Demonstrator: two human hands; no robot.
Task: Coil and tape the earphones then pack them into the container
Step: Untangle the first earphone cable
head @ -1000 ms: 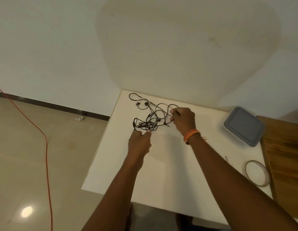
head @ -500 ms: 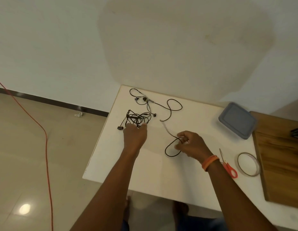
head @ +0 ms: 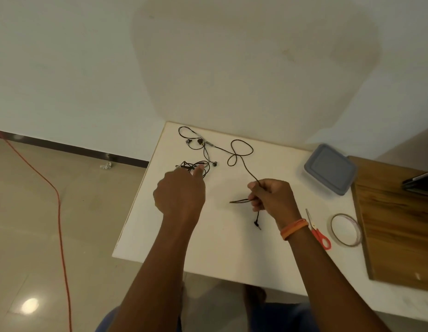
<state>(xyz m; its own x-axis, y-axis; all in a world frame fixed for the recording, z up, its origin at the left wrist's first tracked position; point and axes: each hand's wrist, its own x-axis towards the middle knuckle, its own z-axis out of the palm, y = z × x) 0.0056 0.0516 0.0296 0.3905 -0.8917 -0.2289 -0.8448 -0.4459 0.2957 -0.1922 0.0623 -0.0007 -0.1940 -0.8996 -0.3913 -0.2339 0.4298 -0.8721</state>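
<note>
**Earphone cable in right hand; second tangle under left hand**

The black earphones point(head: 241, 152) lie strung across the far part of the white table point(head: 222, 245); the cable loops near the far edge, passes 2 or 3 small earbuds and runs down into the right hand point(head: 271, 196); a short folded length sticks out to the left of that fist, and the plug end point(head: 257, 224) hangs just below it, close to the table surface.

The right hand's fingers are curled tight round the cable, thumb closed over them; an orange wristband point(head: 294, 229) sits on that wrist.

A separate dark tangle of cable point(head: 196, 166) lies at the table's left side; the left hand point(head: 180, 194) is over its near edge, seen from the back; thumb and a fingertip appear to meet at the tangle, but whether they pinch the wire cannot be told (the hand hides the contact).

The grey-lidded container point(head: 330, 168) stands closed at the right, well apart from the earphones; red-handled scissors point(head: 318, 232) lie just beside the right wrist; a roll of clear tape point(head: 346, 230) lies flat beside the scissors, next to a wooden board point(head: 400, 224).

An orange cord point(head: 59, 212) runs across the tiled floor point(head: 64, 236) at left.
</note>
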